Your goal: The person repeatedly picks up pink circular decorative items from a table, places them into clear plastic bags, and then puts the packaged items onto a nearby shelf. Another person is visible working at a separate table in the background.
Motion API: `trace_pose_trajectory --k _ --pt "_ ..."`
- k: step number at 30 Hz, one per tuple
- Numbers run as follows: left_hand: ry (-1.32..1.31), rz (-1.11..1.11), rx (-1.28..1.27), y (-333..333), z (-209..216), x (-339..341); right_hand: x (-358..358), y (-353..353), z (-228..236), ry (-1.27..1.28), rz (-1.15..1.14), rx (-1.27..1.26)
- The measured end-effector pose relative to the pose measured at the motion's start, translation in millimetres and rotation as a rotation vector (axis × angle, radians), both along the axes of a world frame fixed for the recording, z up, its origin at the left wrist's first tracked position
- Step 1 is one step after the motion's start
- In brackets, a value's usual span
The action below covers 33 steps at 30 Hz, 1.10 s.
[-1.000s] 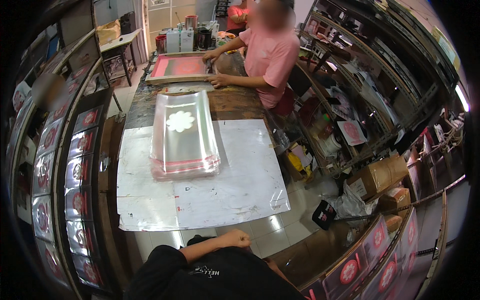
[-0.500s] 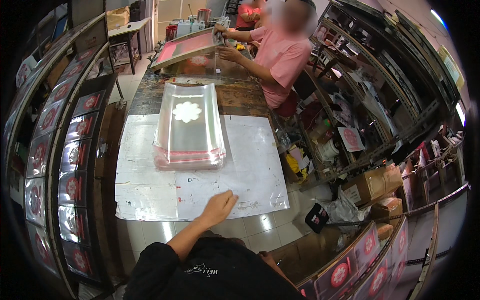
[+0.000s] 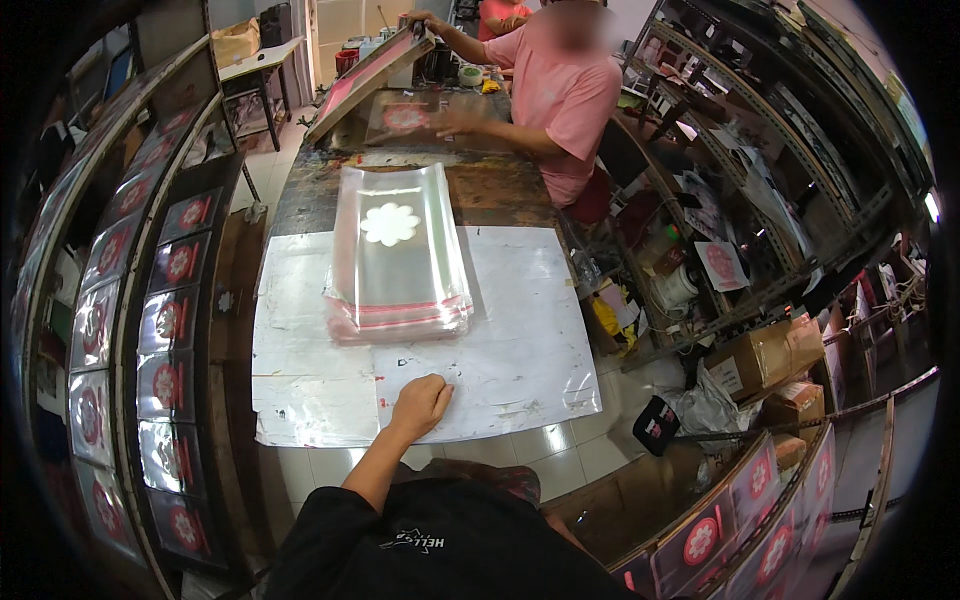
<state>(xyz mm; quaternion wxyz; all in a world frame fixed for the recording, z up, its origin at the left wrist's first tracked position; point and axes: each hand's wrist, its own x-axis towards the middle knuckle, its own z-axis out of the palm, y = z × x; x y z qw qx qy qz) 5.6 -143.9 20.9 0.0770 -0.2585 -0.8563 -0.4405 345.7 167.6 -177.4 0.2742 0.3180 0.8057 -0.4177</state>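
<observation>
My left hand (image 3: pixel 423 408) is curled into a loose fist on the white paper sheet (image 3: pixel 520 350) at the near end of the table, with nothing visible in it. Just beyond it lies a stack of clear plastic bags (image 3: pixel 405 270) with a white flower shape and pink-red bands across the near end. My hand is apart from the stack. Of my right arm, only a sliver of skin (image 3: pixel 556 524) shows beside my black shirt; its fingers are hidden.
Across the table a co-worker in a pink shirt (image 3: pixel 578 95) holds up a screen-printing frame (image 3: pixel 370 85) over a sheet with a red flower print (image 3: pixel 405 117). Racks of printed bags (image 3: pixel 165 380) stand left; more prints (image 3: pixel 700 540) lie lower right. Cardboard boxes (image 3: pixel 765 355) sit right.
The co-worker has tilted the frame up higher, and one of their hands now reaches over the printed sheet. My view has shifted slightly; my left hand stays on the paper, more curled.
</observation>
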Motion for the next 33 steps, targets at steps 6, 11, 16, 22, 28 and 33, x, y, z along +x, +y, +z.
trace_pose_trajectory --k 6,11,16,22,28,33 --pt "0.002 0.012 -0.002 0.4 -2.9 -0.5 -16.9 13.2 13.4 -0.086 -0.071 0.000" --pt "-0.160 0.073 0.202 6.0 28.5 0.6 -32.6 14.8 10.4 0.048 -0.167 -0.066" --pt "0.267 0.186 0.131 10.8 72.7 -44.7 -61.0 -0.6 34.7 0.106 -0.237 -0.072" --pt "0.526 0.398 -0.294 9.4 109.4 -167.2 -22.1 8.0 -5.5 0.215 -0.293 -0.080" --pt "0.652 0.402 -0.671 -5.4 76.3 -242.9 -2.4 3.0 26.0 0.149 -0.336 -0.110" --pt "0.431 0.230 -0.666 -4.5 46.6 -265.8 25.5 -6.9 2.6 0.183 -0.453 -0.111"
